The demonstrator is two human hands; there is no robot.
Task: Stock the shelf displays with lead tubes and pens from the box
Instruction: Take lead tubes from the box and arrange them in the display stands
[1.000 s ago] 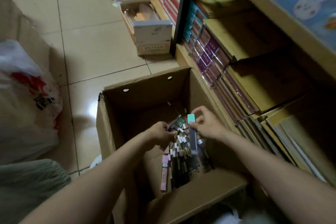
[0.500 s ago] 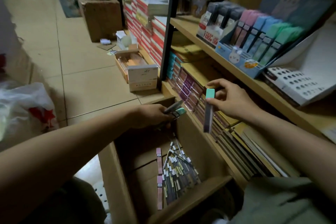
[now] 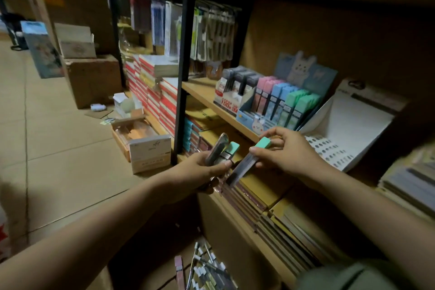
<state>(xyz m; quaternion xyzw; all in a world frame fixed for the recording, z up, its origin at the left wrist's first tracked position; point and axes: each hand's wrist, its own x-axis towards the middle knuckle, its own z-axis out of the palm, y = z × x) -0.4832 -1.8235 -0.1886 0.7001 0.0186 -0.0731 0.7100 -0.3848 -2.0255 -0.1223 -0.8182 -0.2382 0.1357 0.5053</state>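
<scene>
Below the shelf, right hand (image 3: 286,152) pinches lead tube (image 3: 249,161), cap up-right.

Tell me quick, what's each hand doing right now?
Left hand: fingers curled round a small bunch of lead tubes.
Right hand: pinching one green-capped lead tube.

Mint-green-capped lead tube (image 3: 253,156), tan shelf (image 3: 211,99)
</scene>
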